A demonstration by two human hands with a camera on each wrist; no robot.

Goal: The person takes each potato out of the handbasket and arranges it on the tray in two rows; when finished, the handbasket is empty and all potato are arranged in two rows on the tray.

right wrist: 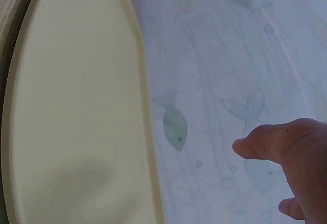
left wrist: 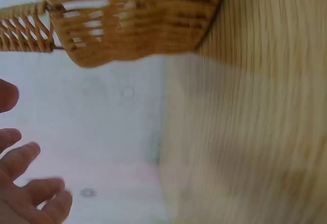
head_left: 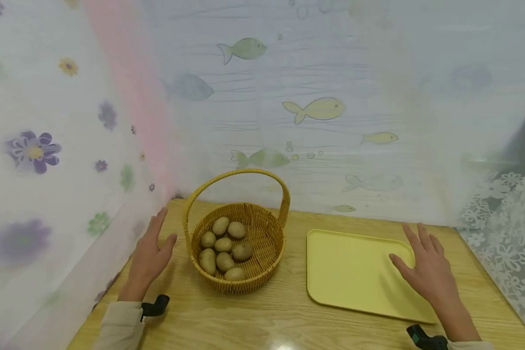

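Observation:
Several brown potatoes [head_left: 223, 245] lie in the left part of a round wicker basket [head_left: 269, 243] with a tall arched handle [head_left: 245, 171]. My left hand [head_left: 150, 257] hovers just left of the basket, apart from it, with nothing in its grasp. In the left wrist view, the basket's woven side [left wrist: 138, 20] shows above the fingertips [left wrist: 30, 152]. To the right lies a yellow rectangular tray [head_left: 350, 272] with nothing on it. My right hand [head_left: 428, 267] is held over the tray's right edge, fingers spread and holding nothing.
The wooden table [head_left: 262, 321] carries both basket and tray. A fish-patterned curtain [head_left: 315, 160] hangs along its back edge, and a flowered curtain [head_left: 78, 194] runs down the left. White floral lace [head_left: 503, 233] borders the right side.

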